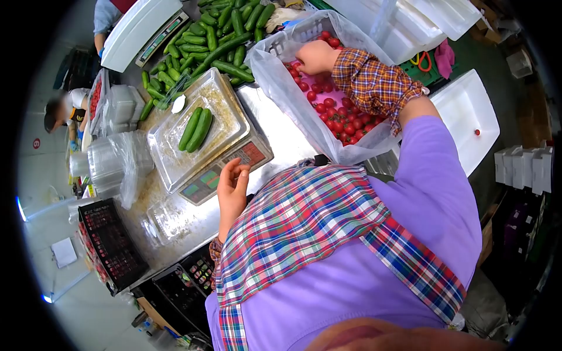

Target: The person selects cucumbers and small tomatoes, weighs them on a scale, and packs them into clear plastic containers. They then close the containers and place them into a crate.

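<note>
My right hand reaches into a plastic-lined crate and touches the red cherry tomatoes near its far side. Its fingers are bent down and closed; what they hold, if anything, is hidden. My left hand hovers by the front of a weighing scale, fingers curled loosely and apart from the thumb, with nothing in it. Two cucumbers lie side by side on the clear plastic tray on top of the scale.
A heap of cucumbers lies behind the scale. Stacked clear containers stand at the left, a black crate below them. A white foam box is at the right. Two other people are at the far left.
</note>
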The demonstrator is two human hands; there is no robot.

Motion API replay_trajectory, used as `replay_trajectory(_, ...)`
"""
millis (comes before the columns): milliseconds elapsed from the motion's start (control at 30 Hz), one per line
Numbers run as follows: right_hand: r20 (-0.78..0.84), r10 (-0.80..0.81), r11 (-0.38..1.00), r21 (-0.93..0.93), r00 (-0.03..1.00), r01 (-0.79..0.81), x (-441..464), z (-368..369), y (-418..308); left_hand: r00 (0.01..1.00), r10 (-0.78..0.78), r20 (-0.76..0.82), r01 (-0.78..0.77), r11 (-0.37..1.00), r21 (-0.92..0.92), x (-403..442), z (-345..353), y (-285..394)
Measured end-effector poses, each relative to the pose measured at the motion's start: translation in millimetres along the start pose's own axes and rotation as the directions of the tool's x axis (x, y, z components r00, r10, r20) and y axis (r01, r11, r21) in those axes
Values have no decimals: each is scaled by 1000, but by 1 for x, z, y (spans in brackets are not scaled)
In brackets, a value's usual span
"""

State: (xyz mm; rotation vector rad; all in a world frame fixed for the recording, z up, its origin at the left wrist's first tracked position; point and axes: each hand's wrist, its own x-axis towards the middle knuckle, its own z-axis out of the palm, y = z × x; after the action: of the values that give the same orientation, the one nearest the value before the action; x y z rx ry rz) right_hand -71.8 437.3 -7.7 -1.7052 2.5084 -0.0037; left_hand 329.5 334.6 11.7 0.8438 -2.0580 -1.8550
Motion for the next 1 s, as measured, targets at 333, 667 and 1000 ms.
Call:
replay_trajectory(333,-305,-164,948,215,938,236,9,48,-15,1000,-22,17,23,998,-61,2,8,-4)
replay_trajectory(667,439,51,999,-7,897,-53,-32,-3,-15,998,-58,7,58,998,-35,-1,4,-13)
replay_trajectory(1000,-212,-82,982,150,974,115,12,56,-16,997,-67,43,68,997,-25,0,16,-6)
